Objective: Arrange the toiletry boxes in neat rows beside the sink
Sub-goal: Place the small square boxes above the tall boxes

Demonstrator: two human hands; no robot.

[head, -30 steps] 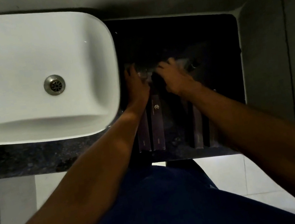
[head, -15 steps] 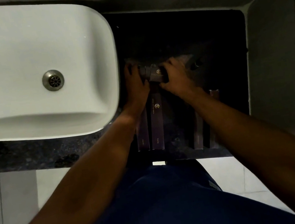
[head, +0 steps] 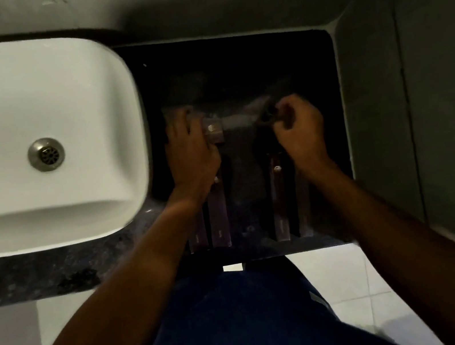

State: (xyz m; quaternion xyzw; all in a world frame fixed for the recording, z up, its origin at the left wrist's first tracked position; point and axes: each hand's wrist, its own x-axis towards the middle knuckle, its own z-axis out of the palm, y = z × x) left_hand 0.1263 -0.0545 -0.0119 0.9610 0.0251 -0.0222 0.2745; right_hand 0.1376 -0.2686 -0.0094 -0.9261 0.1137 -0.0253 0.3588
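Observation:
Several long dark purple toiletry boxes lie on the black counter (head: 234,74) right of the sink. One pair lies near the sink, the clearer one a box (head: 218,219); another pair lies further right, with a box (head: 279,203) in plain sight. My left hand (head: 191,151) grips a small box (head: 213,134) at the far end of the left pair. My right hand (head: 298,127) is closed around a small dark item (head: 272,113) above the right pair; blur hides what that item is.
A white basin (head: 34,138) with a metal drain (head: 46,154) fills the left. A grey tiled wall (head: 415,80) bounds the counter on the right. The counter's front edge (head: 293,247) lies close to my blue-clothed body, above a pale tiled floor.
My hands were together on one small box in the middle. They have parted: the left stays with that box near the sink, the right has moved right onto a dark item.

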